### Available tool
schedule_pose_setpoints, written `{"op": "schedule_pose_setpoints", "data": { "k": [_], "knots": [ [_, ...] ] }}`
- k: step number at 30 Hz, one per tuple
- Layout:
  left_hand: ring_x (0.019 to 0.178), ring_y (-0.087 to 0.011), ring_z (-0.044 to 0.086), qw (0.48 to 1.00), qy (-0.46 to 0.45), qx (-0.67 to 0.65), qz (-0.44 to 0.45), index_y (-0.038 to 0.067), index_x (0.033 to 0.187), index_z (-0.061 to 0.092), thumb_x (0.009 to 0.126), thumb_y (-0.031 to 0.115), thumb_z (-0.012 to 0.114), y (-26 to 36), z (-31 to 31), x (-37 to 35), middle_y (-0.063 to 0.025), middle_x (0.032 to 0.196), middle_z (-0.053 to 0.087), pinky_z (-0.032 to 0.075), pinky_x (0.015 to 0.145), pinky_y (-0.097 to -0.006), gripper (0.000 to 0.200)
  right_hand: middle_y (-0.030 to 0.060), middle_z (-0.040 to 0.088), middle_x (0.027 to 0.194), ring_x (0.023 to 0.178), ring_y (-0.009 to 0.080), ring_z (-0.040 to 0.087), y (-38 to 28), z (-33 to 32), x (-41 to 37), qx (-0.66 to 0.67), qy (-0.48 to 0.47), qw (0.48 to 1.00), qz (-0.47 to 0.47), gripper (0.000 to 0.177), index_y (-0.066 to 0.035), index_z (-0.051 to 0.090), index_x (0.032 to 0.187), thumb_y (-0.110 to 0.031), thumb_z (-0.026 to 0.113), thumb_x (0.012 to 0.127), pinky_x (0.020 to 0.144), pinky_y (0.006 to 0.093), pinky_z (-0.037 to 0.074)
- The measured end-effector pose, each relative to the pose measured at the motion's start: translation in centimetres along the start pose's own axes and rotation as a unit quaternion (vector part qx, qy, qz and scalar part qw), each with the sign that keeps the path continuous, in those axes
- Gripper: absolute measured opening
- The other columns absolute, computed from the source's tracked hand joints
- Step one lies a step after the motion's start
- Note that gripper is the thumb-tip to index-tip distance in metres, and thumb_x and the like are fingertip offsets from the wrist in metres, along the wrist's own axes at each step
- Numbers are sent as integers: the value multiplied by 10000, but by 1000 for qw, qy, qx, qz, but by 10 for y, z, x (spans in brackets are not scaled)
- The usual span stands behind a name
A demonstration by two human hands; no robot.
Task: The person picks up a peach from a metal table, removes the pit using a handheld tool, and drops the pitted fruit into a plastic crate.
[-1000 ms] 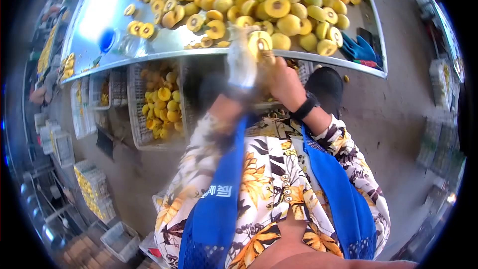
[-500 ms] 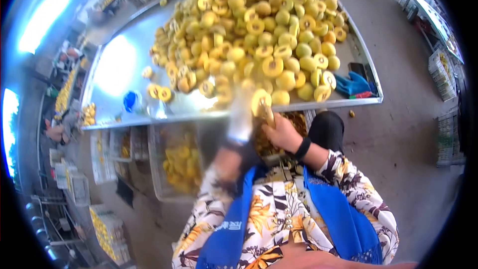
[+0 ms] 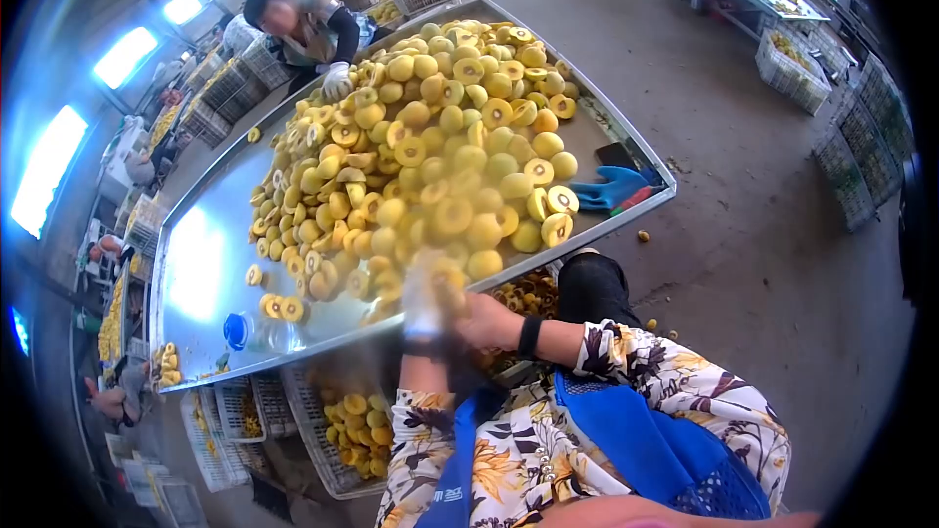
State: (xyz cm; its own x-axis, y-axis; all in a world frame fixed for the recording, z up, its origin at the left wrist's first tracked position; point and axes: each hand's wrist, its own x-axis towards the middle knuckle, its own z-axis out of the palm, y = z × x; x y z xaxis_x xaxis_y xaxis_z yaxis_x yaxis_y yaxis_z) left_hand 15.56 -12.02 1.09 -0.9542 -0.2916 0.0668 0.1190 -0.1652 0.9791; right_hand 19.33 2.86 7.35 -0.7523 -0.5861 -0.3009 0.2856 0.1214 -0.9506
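My left hand (image 3: 423, 301), in a white glove and smeared by motion, is closed around a halved peach (image 3: 448, 286) at the near edge of the metal table (image 3: 323, 344). Right against it is my bare right hand (image 3: 487, 321), with a black band on the wrist and its fingers curled into a fist. The slim hand tool in that fist is blurred and mostly hidden now. Just beyond both hands rises a large heap of yellow peaches (image 3: 411, 152), many cut in half with brown centres.
On the table lie a clear bottle with a blue cap (image 3: 235, 330), a blue glove (image 3: 608, 189) and a dark flat object (image 3: 616, 155). Below stand a crate of peach pieces (image 3: 311, 435) and a container of brownish scraps (image 3: 523, 298). A co-worker's gloved hand (image 3: 337, 83) touches the heap's far side.
My view has turned, so the table appears tilted and a co-worker shows at its far side. My hands have come closer together around the peach half; the tool no longer shows clearly.
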Motion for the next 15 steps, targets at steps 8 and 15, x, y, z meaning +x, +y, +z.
{"op": "schedule_pose_setpoints", "data": {
  "k": [8,15],
  "knots": [
    [728,-138,582,993,79,50,76,45,978,583,911,422,502,-10,-3,11,-48,856,602,504,612,-263,391,-5,489,556,424,91,439,-5,-4,8,77,-40,995,46,146,-45,541,931,-164,534,847,379,237,353],
    [682,-138,575,961,71,-218,-155,26,963,571,912,333,527,28,10,-14,-56,795,591,474,576,-250,315,112,545,580,445,193,531,19,10,15,-100,35,994,-23,199,28,525,882,-164,506,836,403,325,420]
  ]
}}
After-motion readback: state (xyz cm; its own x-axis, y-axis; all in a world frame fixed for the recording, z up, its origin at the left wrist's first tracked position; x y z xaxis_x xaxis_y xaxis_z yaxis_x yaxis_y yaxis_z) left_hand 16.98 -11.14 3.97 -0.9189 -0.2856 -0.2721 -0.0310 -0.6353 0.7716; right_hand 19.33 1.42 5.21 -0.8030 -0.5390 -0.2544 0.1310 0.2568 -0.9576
